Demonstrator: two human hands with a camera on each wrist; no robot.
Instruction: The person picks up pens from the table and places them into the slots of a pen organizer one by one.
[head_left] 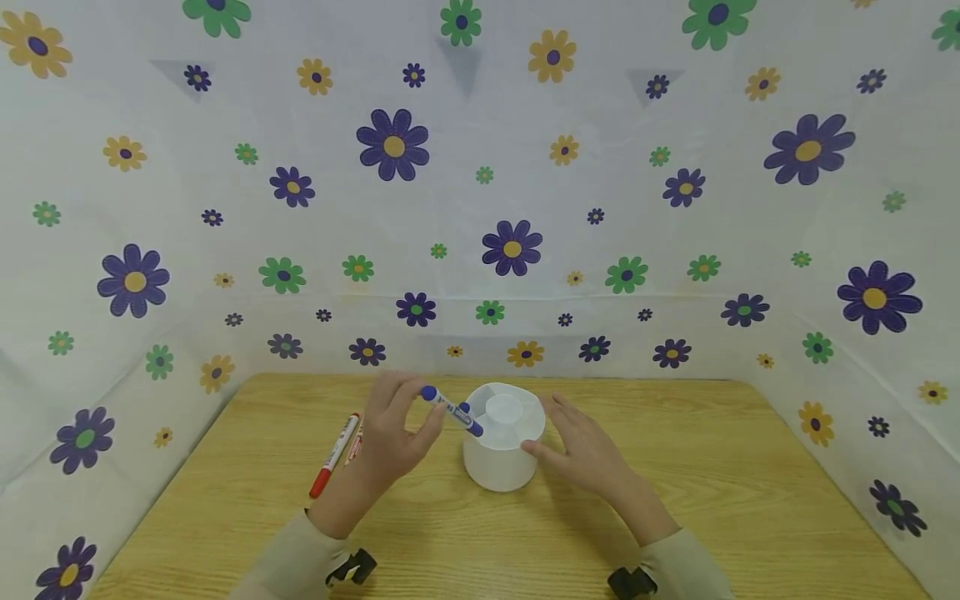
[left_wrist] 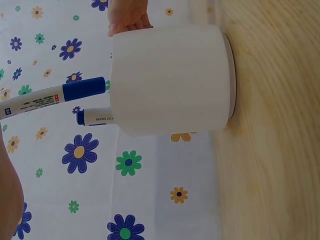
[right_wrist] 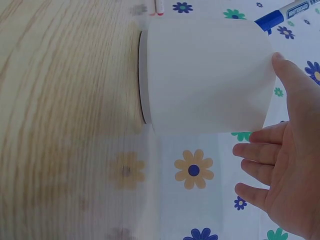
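Head view: your left hand pinches a blue marker, tip angled into the white holder; your right hand, fingers straight, steadies its side. Two red markers lie left on the table.
Left wrist view: a second blue marker sits inside already.
Right wrist view: thumb barely touches; a hard push could tip the holder.

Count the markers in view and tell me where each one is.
3, perhaps more. One blue marker is held by the left hand over the white holder; a second blue marker stands inside it; a red marker lies on the table. Another may hide behind the hand.
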